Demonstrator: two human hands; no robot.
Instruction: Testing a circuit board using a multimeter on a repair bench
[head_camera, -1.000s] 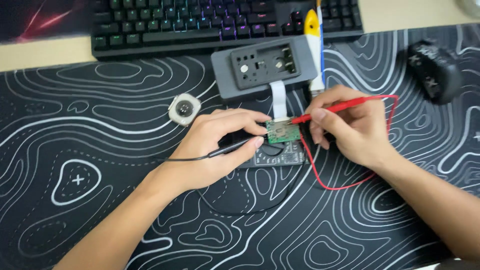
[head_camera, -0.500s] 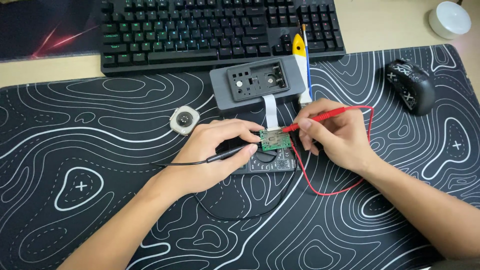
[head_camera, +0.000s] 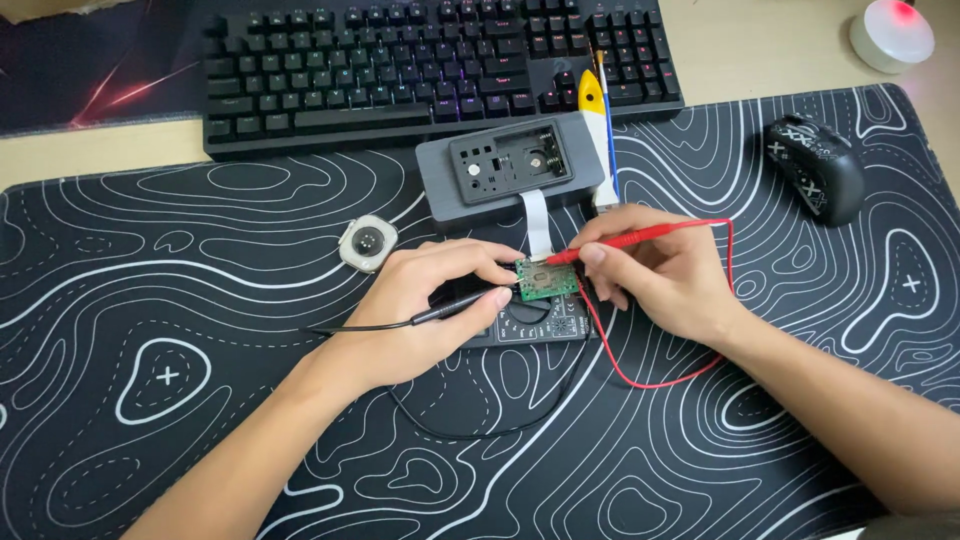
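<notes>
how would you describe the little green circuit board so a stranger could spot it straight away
Start at the black keyboard along the desk's far edge and drop to the grey casing lying open just in front of it. A white ribbon cable runs from it down to the green circuit board, between the left hand and right hand. It is the only green thing, touched by the red probe and black probe.

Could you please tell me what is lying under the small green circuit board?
A dark multimeter lies under the green circuit board, resting on the desk mat. Its upper part is covered by the board and the left hand.
</notes>
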